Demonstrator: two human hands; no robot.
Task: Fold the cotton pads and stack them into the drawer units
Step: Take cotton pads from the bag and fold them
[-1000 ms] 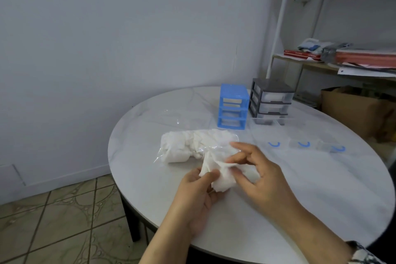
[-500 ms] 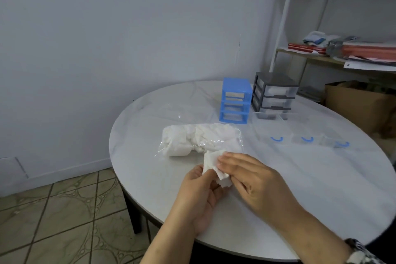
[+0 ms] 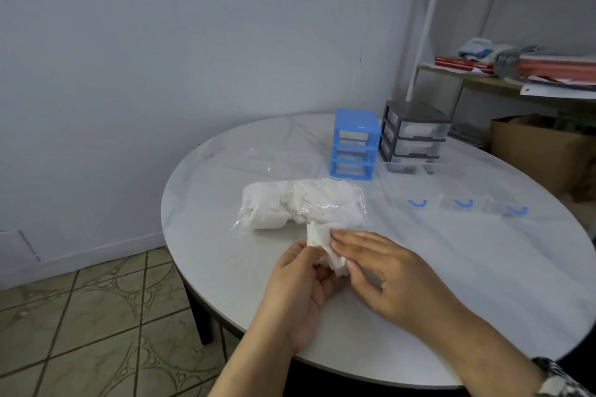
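My left hand (image 3: 303,280) pinches one pad (image 3: 325,248) from below; my right hand (image 3: 383,271) presses flat fingers on it, just above the tabletop (image 3: 483,284). I judge the fold half-made. Next: crease it, then carry it past the bag (image 3: 300,206) to the blue unit (image 3: 354,143).

left hand (image 3: 301,284): palm up over table edge, fingers curled, pinching small white crumpled cotton pad (image 3: 322,243) | right hand (image 3: 383,271): palm down, fingers extended, fingertips pressing on pad | forearms: both bare, converging
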